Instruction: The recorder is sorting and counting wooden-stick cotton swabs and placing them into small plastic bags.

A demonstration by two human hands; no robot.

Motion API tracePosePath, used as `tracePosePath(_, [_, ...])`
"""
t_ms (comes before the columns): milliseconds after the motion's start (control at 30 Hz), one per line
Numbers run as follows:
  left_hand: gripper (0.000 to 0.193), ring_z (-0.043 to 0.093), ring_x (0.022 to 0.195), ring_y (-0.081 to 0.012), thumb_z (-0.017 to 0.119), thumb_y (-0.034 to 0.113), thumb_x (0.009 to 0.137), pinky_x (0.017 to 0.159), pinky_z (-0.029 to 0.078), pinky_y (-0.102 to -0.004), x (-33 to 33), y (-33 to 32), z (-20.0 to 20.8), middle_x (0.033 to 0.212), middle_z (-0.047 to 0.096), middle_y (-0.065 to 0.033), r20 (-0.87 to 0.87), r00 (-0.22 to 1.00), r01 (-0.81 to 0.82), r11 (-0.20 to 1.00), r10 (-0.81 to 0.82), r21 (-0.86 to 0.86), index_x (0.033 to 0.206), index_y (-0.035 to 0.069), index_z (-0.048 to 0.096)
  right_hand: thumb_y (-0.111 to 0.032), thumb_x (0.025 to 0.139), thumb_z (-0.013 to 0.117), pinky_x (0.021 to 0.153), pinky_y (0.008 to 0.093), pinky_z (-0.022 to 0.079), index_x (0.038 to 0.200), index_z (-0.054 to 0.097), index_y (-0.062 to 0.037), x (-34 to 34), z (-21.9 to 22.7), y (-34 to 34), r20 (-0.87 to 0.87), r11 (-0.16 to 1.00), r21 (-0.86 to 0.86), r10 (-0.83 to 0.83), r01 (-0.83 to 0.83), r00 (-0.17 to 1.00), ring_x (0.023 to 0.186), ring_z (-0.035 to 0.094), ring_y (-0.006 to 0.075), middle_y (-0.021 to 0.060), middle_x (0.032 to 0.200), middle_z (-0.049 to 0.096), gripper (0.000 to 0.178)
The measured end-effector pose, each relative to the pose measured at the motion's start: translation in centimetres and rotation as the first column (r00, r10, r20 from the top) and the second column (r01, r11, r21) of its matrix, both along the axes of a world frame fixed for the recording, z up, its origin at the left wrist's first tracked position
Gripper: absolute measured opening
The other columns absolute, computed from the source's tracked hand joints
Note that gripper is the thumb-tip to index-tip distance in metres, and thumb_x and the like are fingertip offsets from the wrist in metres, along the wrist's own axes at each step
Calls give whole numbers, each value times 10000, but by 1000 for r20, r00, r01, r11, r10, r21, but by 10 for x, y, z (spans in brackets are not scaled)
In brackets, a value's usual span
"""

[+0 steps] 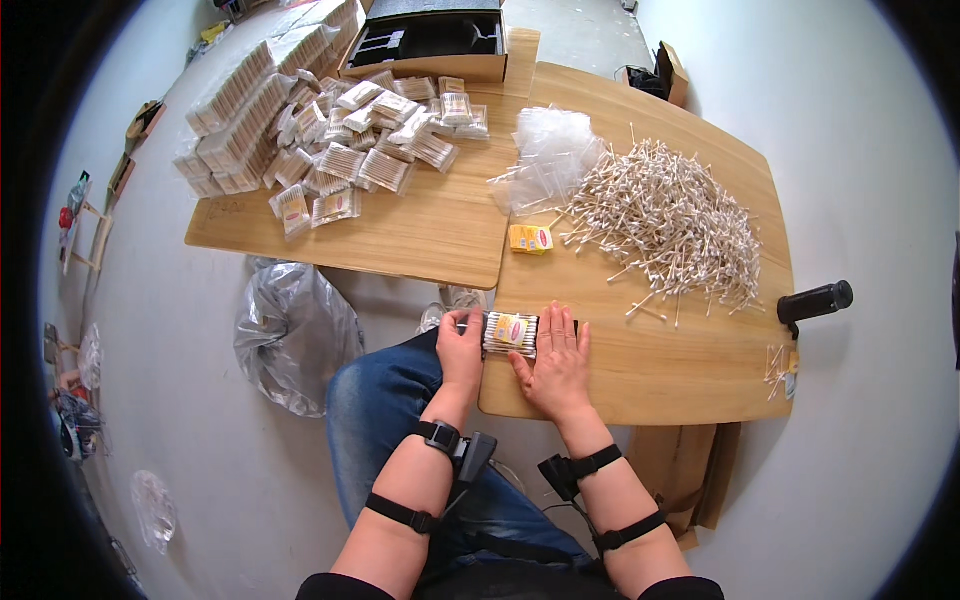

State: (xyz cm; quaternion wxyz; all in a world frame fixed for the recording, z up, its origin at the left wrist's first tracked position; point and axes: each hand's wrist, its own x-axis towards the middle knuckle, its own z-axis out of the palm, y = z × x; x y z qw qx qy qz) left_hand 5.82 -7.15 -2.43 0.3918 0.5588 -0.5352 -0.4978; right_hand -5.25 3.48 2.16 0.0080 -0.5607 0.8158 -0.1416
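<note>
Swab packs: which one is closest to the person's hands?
The single pack between the left hand and the right hand; the other packs lie farther away, on the left tabletop.

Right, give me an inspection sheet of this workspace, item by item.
Surface: two wood-grain tabletops, side by side.
Materials: heaped cotton swabs, clear bags, yellow cards, piled swab packs.
Clutter: a few loose swabs near the right edge.
Grip: left hand at the left end of a labelled pack; right hand flat at its right side.
Cables: thin dark cable by the right-forearm device.
Surroundings: grey plastic bag on the floor; open box at the back.
</note>
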Motion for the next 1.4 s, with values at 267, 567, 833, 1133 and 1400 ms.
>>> tracePosePath(267, [422, 640, 842, -198, 718, 361, 912, 782, 515, -322, -2, 5, 0, 933, 684, -149, 55, 998, 5, 999, -7, 38, 1048, -20, 597, -495, 911, 570, 1177, 581, 144, 1459, 372, 56, 4, 1, 6, -29, 999, 23, 40, -40, 999, 1441, 323, 340, 208, 1529, 377, 802])
tracePosePath(567, [415, 598, 886, -135, 710, 364, 925, 800, 502, -298, 3, 3, -17, 969, 672, -98, -21, 1000, 2, 999, -1, 34, 1071, -6, 591, -482, 929, 546, 1190, 559, 127, 1476, 340, 61, 10, -1, 4, -27, 999, 45, 25, -24, 999, 1454, 297, 329, 195, 1535, 372, 798])
tracePosePath(833, [457, 657, 903, -302, 712, 354, 910, 806, 518, -379, -2, 8, 4, 1009, 672, -210, 3, 999, 47, 998, -47, -50, 1128, -20, 567, -491, 927, 535, 1188, 550, 144, 1504, 323, 9, 13, 2, 19, -56, 996, 59, 69, -66, 996, 1465, 290, 294, 168, 1572, 326, 793])
tracePosePath(1133, [411, 606, 937, -353, 661, 244, 926, 851, 496, -421, 16, 11, 1, 1085, 615, -208, 151, 988, 11, 990, 10, -140, 1230, 9, 516, -464, 939, 531, 1182, 522, 199, 1517, 285, 2, 6, -2, 31, 37, 999, 0, 38, -38, 999, 1468, 279, 298, 168, 1568, 330, 782])
tracePosePath(1400, [468, 501, 1214, -354, 629, 67, 833, 1044, 416, -459, 8, 48, 24, 1299, 517, -165, 671, 698, 715, 217, -249, -664, 1284, 17, 514, -428, 932, 526, 1190, 510, 198, 1510, 314, -28, -86, -33, 115, -171, 947, -20, -319, 320, 932, 1445, 300, 340, 180, 1546, 353, 734])
